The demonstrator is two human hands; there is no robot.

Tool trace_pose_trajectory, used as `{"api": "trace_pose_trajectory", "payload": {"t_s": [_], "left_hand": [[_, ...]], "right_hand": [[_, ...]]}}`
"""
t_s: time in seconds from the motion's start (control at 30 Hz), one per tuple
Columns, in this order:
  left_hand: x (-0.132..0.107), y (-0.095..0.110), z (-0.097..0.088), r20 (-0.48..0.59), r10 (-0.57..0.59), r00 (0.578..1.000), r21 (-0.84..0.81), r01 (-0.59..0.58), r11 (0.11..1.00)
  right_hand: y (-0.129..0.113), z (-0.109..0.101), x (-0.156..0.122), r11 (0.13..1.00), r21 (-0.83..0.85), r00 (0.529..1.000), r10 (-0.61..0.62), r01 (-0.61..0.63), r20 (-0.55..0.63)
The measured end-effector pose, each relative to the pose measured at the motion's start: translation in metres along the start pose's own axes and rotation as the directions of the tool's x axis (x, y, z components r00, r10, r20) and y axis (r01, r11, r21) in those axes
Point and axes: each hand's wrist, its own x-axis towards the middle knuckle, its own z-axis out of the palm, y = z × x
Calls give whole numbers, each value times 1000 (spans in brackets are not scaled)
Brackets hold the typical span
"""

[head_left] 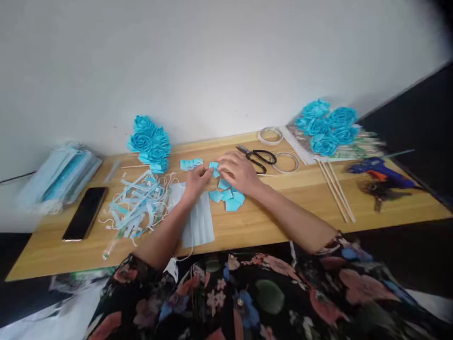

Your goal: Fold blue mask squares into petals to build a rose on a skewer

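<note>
Between my two hands is a small bright blue piece of mask fabric (214, 166). My left hand (197, 181) is closed in a pinch at its left edge. From the other side, my right hand (239, 171) grips the same piece with thumb and fingertips. Just below lie several cut blue squares (233, 203), loosely overlapping on the wood. A blue strip (191, 164) rests behind my left hand. Partly under my left forearm is a pleated face mask (200, 222). Black-handled scissors (260, 156) lie behind my right hand.
A tangle of mask scraps (136, 205), a phone (85, 215) and stacked masks (63, 177) are on the left. Blue fabric flowers (150, 141) stand at the wall. More flowers (327, 125), tape rolls (271, 136), wooden sticks (336, 191) and a glue gun (385, 172) are rightward.
</note>
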Motion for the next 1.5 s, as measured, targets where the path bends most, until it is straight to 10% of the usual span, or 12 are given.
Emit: {"api": "trace_pose_trajectory", "payload": {"t_s": [1.5], "left_hand": [[-1,-7,9,-22,60,998,-51,-61,997]], "right_hand": [[-15,-9,1,959,-264,992,117,-99,53]]}}
